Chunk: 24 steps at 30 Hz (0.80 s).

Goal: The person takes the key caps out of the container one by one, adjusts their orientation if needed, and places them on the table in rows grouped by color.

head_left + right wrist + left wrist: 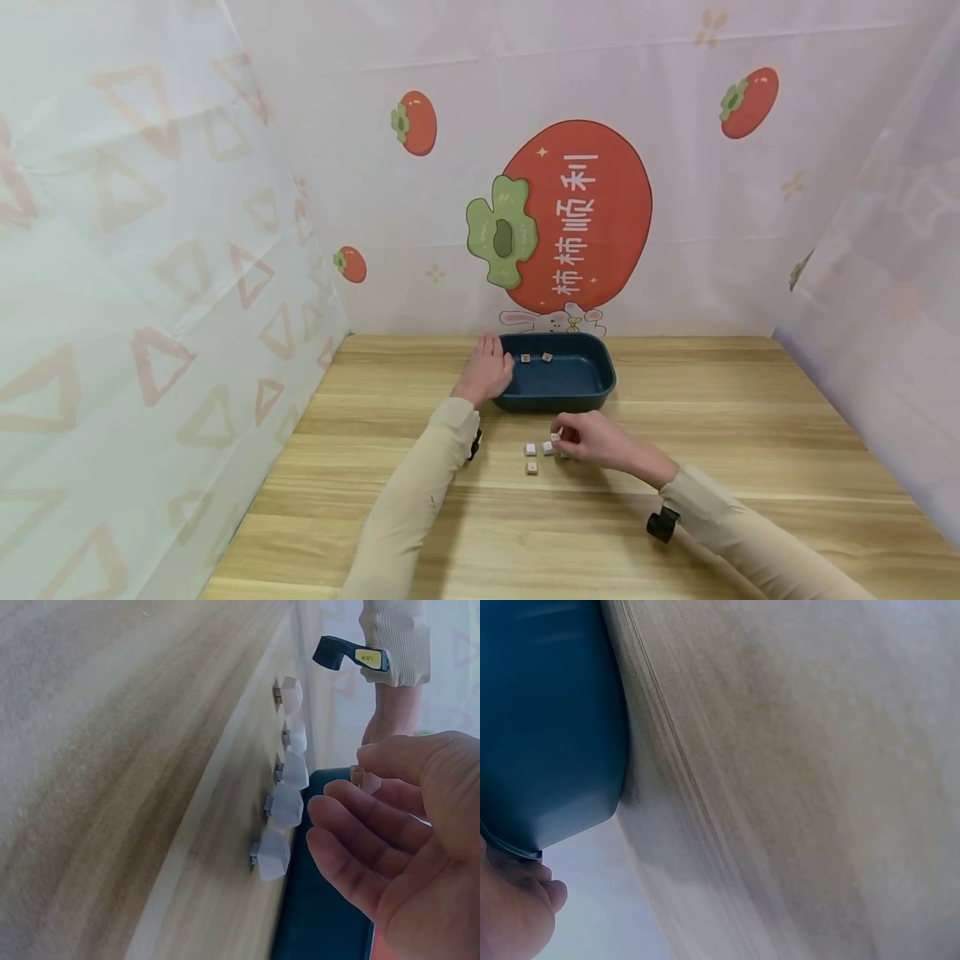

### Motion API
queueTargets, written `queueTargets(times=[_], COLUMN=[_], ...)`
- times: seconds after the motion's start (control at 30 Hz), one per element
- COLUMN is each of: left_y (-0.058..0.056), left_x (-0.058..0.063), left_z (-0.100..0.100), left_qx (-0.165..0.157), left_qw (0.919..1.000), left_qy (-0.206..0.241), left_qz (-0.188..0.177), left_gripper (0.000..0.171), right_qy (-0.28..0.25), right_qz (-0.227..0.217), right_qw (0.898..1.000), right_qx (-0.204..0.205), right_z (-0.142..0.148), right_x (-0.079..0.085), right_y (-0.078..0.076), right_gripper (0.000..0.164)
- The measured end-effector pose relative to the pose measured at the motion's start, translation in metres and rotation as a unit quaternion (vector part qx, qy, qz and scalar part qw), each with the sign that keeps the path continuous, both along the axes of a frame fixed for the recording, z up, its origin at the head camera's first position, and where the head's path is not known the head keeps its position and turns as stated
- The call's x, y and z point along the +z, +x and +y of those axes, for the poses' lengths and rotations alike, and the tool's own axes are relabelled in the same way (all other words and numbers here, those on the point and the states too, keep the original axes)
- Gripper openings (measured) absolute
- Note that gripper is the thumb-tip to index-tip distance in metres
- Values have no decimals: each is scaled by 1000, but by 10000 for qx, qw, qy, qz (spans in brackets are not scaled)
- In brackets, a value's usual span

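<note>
I see my right hand (596,440) over the wooden table (750,433), fingers curled, pinching one small white keycap (366,779) at the fingertips; which way it points I cannot tell. Just left of it lie more keycaps (531,450), and the right wrist view shows five in a row. Beyond them sits the dark blue tray (558,387), long axis left to right, two keycaps (527,358) inside. My left hand (486,372) rests relaxed against the tray's left rim.
</note>
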<state>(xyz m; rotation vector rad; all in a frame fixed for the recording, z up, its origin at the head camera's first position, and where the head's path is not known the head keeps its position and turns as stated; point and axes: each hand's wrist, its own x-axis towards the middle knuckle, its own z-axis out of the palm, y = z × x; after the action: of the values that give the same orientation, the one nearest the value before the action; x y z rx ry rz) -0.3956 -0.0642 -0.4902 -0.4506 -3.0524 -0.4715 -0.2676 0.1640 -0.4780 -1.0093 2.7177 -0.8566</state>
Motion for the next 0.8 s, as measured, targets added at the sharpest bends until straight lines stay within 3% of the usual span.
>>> queueTargets(times=[0.17, 0.5, 0.8], left_y=[-1, 0, 0], left_x=[0, 1, 1], left_z=[0, 1, 1], left_qx=[15, 24, 43], left_qw=[10000, 9999, 9997], left_qy=[-19, -110, -237], left_qz=[-19, -71, -55], left_gripper=[62, 62, 65], right_qy=[86, 250, 289], right_qz=[-94, 321, 89], right_qw=[9999, 9990, 9994], right_qx=[-44, 176, 154], right_z=[-3, -4, -6], right_x=[-2, -14, -23], right_y=[2, 9, 12], right_gripper=[8, 8, 12])
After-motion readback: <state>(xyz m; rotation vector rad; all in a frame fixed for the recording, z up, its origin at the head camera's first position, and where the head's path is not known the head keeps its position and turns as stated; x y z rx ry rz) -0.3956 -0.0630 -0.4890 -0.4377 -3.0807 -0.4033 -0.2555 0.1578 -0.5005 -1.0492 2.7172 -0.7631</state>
